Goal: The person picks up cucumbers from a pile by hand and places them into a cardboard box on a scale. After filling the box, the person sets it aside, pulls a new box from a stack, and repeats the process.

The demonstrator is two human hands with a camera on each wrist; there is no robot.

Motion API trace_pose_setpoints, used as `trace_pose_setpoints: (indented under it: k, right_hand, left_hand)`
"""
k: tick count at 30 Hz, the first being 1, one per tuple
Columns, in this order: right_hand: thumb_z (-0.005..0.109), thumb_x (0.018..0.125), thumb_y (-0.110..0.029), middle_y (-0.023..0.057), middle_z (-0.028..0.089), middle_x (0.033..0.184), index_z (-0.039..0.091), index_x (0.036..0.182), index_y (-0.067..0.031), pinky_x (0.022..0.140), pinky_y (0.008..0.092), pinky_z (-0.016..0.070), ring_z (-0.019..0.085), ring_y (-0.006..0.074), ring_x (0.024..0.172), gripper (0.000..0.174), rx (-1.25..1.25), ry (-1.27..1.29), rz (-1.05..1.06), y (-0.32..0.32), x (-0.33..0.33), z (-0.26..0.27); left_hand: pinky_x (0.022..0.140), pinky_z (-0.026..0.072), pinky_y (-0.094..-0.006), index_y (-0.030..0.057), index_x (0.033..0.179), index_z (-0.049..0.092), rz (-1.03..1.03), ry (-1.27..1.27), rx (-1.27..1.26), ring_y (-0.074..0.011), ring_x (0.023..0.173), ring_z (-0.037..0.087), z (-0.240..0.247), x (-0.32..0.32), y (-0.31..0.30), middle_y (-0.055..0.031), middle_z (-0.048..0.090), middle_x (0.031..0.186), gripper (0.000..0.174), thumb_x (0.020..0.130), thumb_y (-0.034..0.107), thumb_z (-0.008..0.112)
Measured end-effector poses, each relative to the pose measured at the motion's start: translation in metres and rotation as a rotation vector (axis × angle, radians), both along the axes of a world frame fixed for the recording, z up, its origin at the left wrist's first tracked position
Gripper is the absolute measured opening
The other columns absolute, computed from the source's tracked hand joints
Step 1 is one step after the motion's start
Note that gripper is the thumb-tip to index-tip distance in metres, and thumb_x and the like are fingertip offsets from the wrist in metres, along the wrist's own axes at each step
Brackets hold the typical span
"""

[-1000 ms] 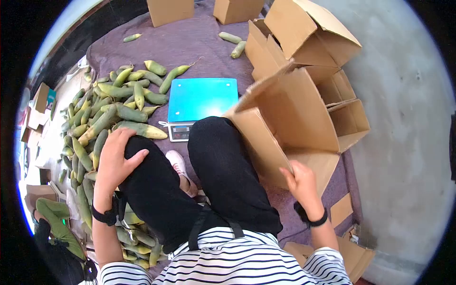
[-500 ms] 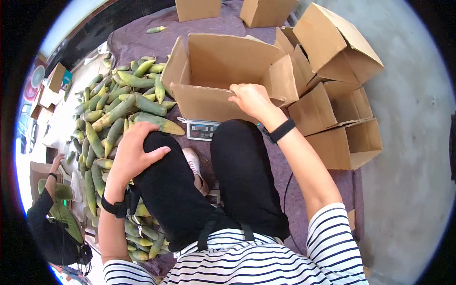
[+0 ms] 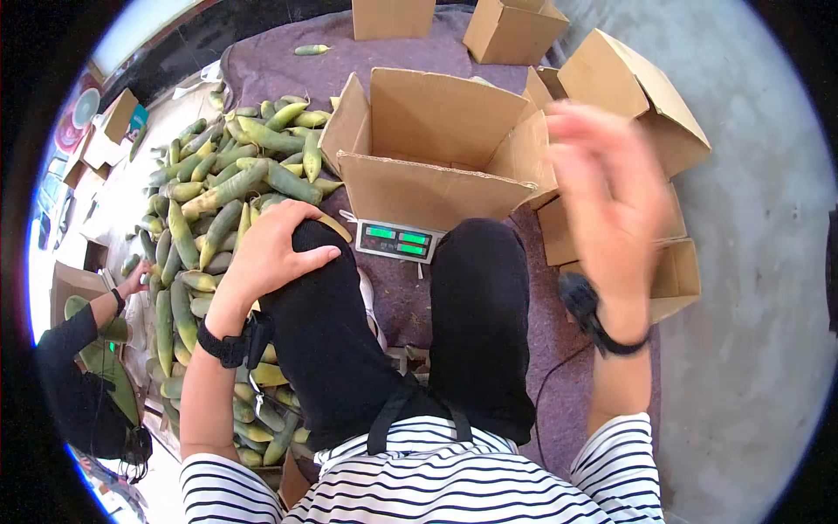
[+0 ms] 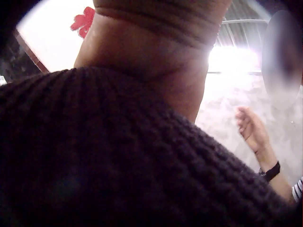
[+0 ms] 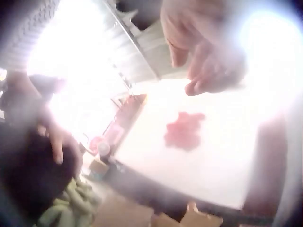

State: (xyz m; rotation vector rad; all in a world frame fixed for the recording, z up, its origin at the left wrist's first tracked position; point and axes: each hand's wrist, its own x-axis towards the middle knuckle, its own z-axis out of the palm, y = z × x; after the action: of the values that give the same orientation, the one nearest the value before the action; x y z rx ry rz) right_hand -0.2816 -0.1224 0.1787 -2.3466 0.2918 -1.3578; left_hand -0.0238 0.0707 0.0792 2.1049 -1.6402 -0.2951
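Observation:
An open cardboard box (image 3: 428, 188) stands upright on the scale (image 3: 395, 241), hiding its blue platform. The scale's display glows with green digits at the box's near side. My right hand (image 3: 611, 201) is raised in the air just right of the box, blurred, holding nothing. In the left wrist view that right hand (image 4: 254, 132) shows loosely bent fingers. My left hand (image 3: 275, 251) rests on my left knee (image 3: 327, 271), thumb apart from the fingers. Beside it lies a big heap of green radishes (image 3: 231, 188).
Several empty cardboard boxes (image 3: 633, 96) stand at the right by a grey floor (image 3: 751, 288); others (image 3: 393, 22) stand at the far edge of the purple cloth (image 3: 288, 65). A cable (image 3: 541, 393) runs right of my legs. Another person (image 3: 87, 375) is at the left.
My right hand has carried the box from my right side onto the scale, let go of its rim and moved off to the right. The scale's display has lit up. My left hand stays on the knee.

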Motion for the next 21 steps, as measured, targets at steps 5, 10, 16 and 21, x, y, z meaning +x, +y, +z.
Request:
trace_pose_setpoints:
  k: [5, 10, 16, 21]
  right_hand:
    - [0.064, 0.084, -0.007, 0.0086, 0.064, 0.096, 0.062, 0.104, -0.0018, 0.065, 0.0232, 0.0481, 0.061, 0.0116, 0.074, 0.021, -0.331, -0.499, 0.248, 0.060, -0.062, 0.083]
    - [0.062, 0.085, -0.007, 0.0087, 0.064, 0.097, 0.062, 0.105, -0.0012, 0.066, 0.0234, 0.0477, 0.060, 0.0118, 0.075, 0.021, -0.500, -0.537, 0.347, 0.100, -0.088, 0.120]
    - [0.060, 0.086, -0.007, 0.0088, 0.063, 0.098, 0.061, 0.107, -0.0004, 0.067, 0.0237, 0.0473, 0.060, 0.0119, 0.076, 0.022, -0.557, -0.546, 0.382, 0.109, -0.098, 0.139]
    - [0.059, 0.087, -0.007, 0.0089, 0.063, 0.098, 0.060, 0.108, 0.0003, 0.067, 0.0240, 0.0470, 0.059, 0.0120, 0.077, 0.022, -0.539, -0.638, 0.433, 0.105, -0.082, 0.143]
  left_hand:
    - [0.090, 0.0436, -0.0390, 0.0019, 0.105, 0.060, -0.001, -0.024, -0.020, -0.0324, 0.102, 0.055, -0.005, 0.001, 0.003, -0.0148, 0.060, 0.105, 0.047, 0.073, 0.035, 0.072]
    - [0.089, 0.0438, -0.0391, 0.0016, 0.103, 0.061, 0.015, -0.009, -0.023, -0.0327, 0.101, 0.056, -0.008, -0.002, 0.003, -0.0154, 0.060, 0.103, 0.048, 0.072, 0.036, 0.073]
    - [0.081, 0.0449, -0.0417, 0.0041, 0.093, 0.061, 0.011, -0.002, -0.118, -0.0348, 0.093, 0.056, -0.010, 0.003, 0.009, -0.0171, 0.061, 0.094, 0.043, 0.067, 0.036, 0.074]
    - [0.085, 0.0452, -0.0421, 0.0054, 0.094, 0.064, -0.002, -0.072, -0.118, -0.0346, 0.096, 0.056, -0.010, 0.002, 0.004, -0.0161, 0.062, 0.094, 0.047, 0.066, 0.042, 0.075]
